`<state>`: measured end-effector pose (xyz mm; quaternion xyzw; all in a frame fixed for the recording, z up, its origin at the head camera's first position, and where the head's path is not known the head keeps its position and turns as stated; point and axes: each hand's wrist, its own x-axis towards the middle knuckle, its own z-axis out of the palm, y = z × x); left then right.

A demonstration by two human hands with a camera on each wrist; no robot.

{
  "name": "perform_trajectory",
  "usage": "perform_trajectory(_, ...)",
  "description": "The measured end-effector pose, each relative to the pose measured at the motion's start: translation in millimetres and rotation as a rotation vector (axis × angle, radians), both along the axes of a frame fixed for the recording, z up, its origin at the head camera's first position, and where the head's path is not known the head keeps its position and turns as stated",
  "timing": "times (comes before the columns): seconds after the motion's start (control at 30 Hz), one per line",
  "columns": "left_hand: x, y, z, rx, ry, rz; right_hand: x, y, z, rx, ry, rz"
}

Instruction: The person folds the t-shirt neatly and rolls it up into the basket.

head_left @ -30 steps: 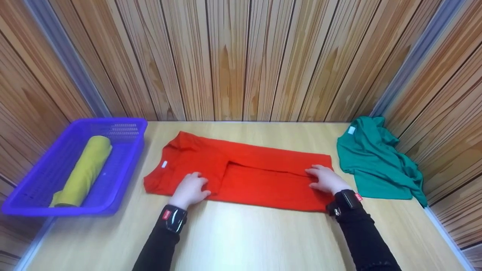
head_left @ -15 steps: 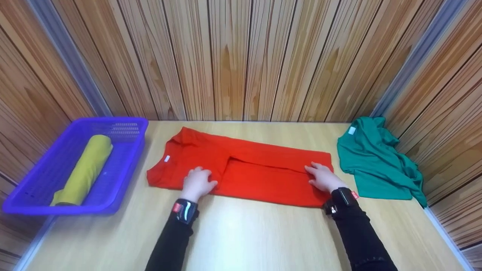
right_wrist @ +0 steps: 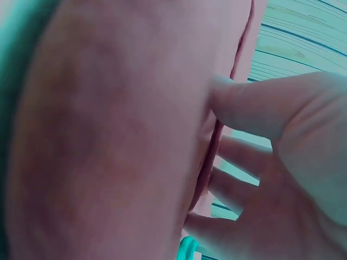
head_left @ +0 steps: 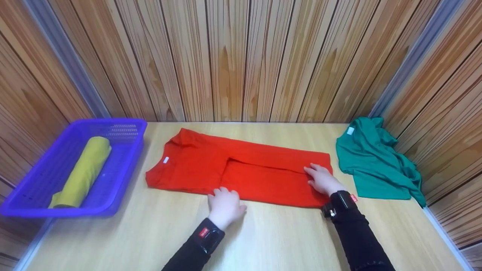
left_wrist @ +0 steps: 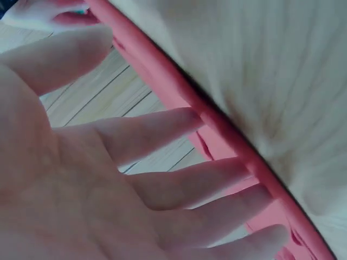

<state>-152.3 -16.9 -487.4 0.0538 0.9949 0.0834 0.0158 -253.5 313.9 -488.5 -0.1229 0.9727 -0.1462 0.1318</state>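
Note:
A red shirt (head_left: 263,184) lies flat on the table, folded into a long strip, its collar and white label to the left. My left hand (head_left: 225,206) is at the shirt's near edge, left of its middle; in the left wrist view its fingers (left_wrist: 157,132) are spread and nearly straight beside the red cloth. On the right end of the shirt rests my right hand (head_left: 323,179), fingertips touching the cloth near the fold line. The right wrist view shows that hand's thumb and fingers (right_wrist: 260,103) loosely bent against the fabric, pinching nothing visible.
A purple basket (head_left: 126,180) stands at the left with a rolled yellow cloth (head_left: 83,171) inside. At the right, a crumpled green shirt (head_left: 376,162) lies against the wood-patterned wall (head_left: 229,60). The pale wooden table (head_left: 271,241) extends in front of the red shirt.
My left hand has moved right and nearer, from on top of the shirt to its near edge. The shirt's left part shifted slightly away from me. My right hand has hardly moved.

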Motion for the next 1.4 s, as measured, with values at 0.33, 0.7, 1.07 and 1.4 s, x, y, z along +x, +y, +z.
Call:
perform_trajectory(0.33,-12.0,-1.1,1.3,-0.049,-0.087,-0.03,8.6,1,-1.2,0.018,0.124,-0.016)
perform_trajectory(0.7,-49.7,-21.5,-1.2,0.065,-0.159,-0.07,13.7,-5,-0.1,0.075,0.189,-0.015)
perform_trajectory(1.07,-82.5,-41.2,-6.4,0.081,-0.167,-0.043,21.7,-17,3.0,0.086,0.161,0.003)
perform_trajectory(1.4,-90.8,-55.1,-4.1,0.107,-0.148,-0.004,28.1,-22,5.6,0.011,0.15,0.055)
